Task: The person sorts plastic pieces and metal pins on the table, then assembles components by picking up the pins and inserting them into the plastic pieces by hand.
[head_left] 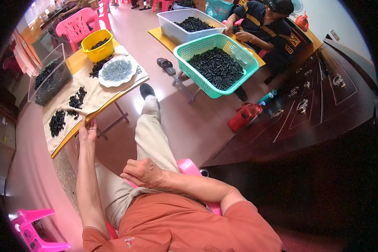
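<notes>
My left hand (87,130) is at the front edge of the yellow table (109,101), palm turned up, fingers stretched out against the edge. Just beyond its fingertips, the beige cloth (101,94) on the table has a raised fold. Small black parts lie on it in loose piles (57,123), close to that hand. A white scalloped plate (109,83) of small clear or grey pieces stands farther along the cloth. Over my lap, my right hand (143,172) is closed in a fist; whatever is inside, if anything, is hidden.
A clear bin (66,84) and a yellow basin (97,44) stand on my table. Ahead are a green basket (222,90) and a white tub (164,25), both holding black parts; a person (260,25) sits beyond. A red bag (239,122) stands by the dark panel (315,113).
</notes>
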`<state>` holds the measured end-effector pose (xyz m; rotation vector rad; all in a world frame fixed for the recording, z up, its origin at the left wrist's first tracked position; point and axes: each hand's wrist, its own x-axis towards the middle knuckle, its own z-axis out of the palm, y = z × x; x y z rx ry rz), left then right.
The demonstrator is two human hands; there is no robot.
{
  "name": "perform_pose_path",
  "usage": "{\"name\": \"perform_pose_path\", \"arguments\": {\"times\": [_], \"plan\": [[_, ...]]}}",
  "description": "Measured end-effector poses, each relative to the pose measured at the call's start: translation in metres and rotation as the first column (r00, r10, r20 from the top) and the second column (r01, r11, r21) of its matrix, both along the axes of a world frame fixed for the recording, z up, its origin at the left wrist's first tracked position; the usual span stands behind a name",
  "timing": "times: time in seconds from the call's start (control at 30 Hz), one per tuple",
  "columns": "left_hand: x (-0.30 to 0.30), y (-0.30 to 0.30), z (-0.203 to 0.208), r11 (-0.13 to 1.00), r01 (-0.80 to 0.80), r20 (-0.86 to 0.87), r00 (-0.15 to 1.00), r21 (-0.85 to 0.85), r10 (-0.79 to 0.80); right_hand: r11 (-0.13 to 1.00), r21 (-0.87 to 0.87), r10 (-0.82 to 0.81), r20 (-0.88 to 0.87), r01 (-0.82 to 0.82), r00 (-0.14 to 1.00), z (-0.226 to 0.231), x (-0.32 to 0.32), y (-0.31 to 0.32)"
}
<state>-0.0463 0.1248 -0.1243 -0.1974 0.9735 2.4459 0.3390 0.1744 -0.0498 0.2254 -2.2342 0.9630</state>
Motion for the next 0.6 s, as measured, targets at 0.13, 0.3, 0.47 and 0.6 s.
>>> {"name": "perform_pose_path", "arguments": {"times": [0.13, 0.3, 0.47, 0.6], "plan": [[-0.002, -0.005, -0.002, 0.998, -0.017, 0.01, 1.0, -0.053, 0.018, 1.0, 0.008, 0.005, 0.007, -0.005, 1.0, -0.002, -0.005, 0.0], [0.004, -0.009, 0.004, 0.998, 0.019, 0.008, 1.0, -0.066, -0.018, 1.0, 0.029, 0.0, 0.011, 0.0, 1.0, 0.0, -0.017, 0.007], [0.023, -0.013, 0.021, 0.998, -0.013, 0.021, 1.0, -0.067, 0.015, 0.996, 0.087, -0.026, -0.005, 0.026, 1.0, 0.007, -0.034, 0.016], [0.028, -0.019, 0.025, 0.997, 0.019, 0.04, 0.999, -0.076, -0.016, 0.996, 0.084, 0.002, 0.061, -0.008, 0.998, 0.013, -0.048, 0.018]]}}
